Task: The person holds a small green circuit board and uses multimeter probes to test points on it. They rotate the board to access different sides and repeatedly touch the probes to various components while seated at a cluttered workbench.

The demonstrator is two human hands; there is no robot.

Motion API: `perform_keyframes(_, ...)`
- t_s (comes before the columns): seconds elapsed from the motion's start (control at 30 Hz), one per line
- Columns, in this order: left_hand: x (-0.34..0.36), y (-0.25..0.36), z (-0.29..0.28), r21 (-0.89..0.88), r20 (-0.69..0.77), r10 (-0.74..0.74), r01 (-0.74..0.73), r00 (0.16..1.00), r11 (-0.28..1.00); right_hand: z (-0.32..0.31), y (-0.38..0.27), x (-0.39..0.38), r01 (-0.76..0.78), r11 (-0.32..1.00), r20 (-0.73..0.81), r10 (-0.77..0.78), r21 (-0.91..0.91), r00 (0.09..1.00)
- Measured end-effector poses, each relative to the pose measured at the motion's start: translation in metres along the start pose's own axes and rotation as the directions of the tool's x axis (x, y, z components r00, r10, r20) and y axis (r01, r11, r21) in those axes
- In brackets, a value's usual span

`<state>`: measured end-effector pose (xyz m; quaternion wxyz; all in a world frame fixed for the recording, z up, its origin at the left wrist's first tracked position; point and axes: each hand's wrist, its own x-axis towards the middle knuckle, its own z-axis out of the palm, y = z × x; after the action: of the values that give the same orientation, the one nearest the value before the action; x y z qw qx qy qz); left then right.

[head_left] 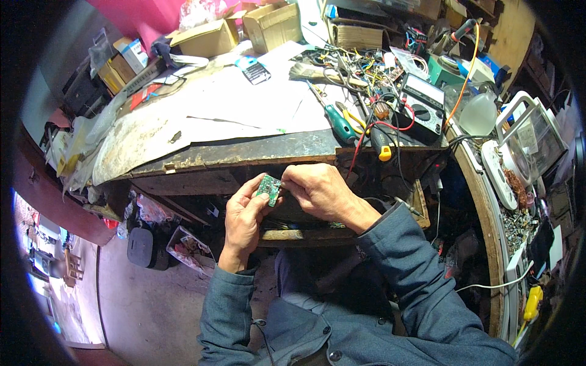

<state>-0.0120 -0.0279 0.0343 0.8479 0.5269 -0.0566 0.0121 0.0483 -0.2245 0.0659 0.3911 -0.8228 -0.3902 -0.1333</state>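
A small green circuit board (269,188) is pinched between the thumb and fingers of my left hand (242,221), in front of the workbench's near edge. My right hand (318,192) is closed, its fingertips pinched together at the board's right edge. Whatever those fingertips grip is too small or too hidden to make out. Both hands are above an open drawer (299,235) below the bench top. On the bench beyond my right hand lie a green-handled screwdriver (339,124) and a yellow-and-black handled tool (383,146).
White sheets (232,104) cover much of the workbench. A multimeter (421,110) with red and black leads stands at the right, before a heap of tangled wires (354,64). Cardboard boxes (271,29) line the back. A wooden ledge (482,213) bounds my right side.
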Motion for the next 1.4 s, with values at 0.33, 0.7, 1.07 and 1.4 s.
perform_keyframes(0.33, 0.0006, 0.0025, 0.0026, -0.020, -0.038, -0.011, 0.010, 0.999, 1.000, -0.0011, -0.0014, 0.0027, -0.015, 0.998, -0.116, 0.021, 0.058, 0.993)
perform_keyframes(0.7, 0.0015, 0.0044, 0.0016, -0.032, -0.029, -0.002, 0.001, 1.000, 0.999, -0.0019, -0.0028, 0.0014, -0.012, 0.999, -0.071, 0.015, 0.046, 0.997)
perform_keyframes(1.07, -0.0031, 0.0091, 0.0071, 0.148, -0.018, 0.040, -0.036, 0.999, 0.988, 0.0015, 0.0016, -0.0011, 0.014, 0.999, 0.041, -0.016, 0.044, 0.999)
perform_keyframes(1.4, 0.0003, 0.0080, 0.0029, -0.022, 0.047, -0.011, 0.012, 0.999, 1.000, -0.0033, -0.0032, 0.0019, -0.033, 0.989, 0.070, 0.023, 0.143, 0.997)
